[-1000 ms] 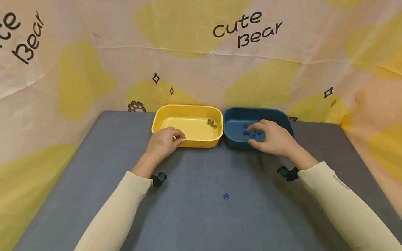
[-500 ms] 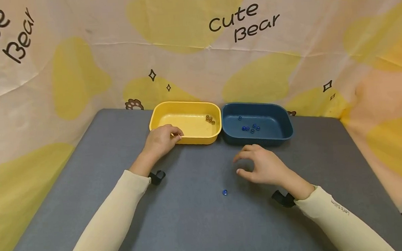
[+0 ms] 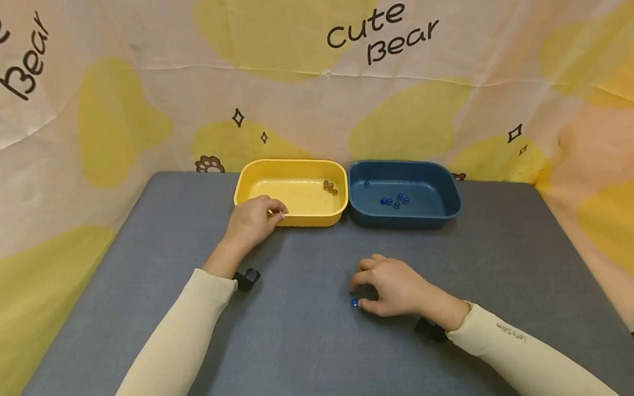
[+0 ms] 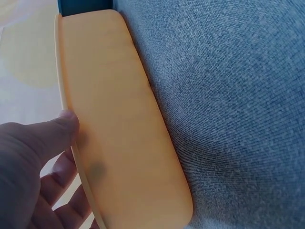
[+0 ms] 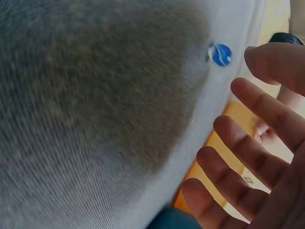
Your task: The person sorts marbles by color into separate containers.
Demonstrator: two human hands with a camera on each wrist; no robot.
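Note:
My left hand grips the near rim of a yellow plastic bin. In the left wrist view its thumb presses the outside wall of the bin, while the fingers go behind the rim. A lone blue marble lies on the grey table in front of the bins. Close around it is my right hand, thumb tip right beside the marble and fingers bent over the cloth. In the right wrist view those fingers are spread and hold nothing; the marble shows white swirls.
A dark blue bin stands against the yellow one on the right, with several blue marbles inside. Several amber-brown marbles sit in the yellow bin's right end. A printed cloth backdrop rises behind the table.
My right hand has come out from over the blue bin, toward me and left, down to the lone marble. One marble in the blue bin has rolled left. The left hand keeps its grip.

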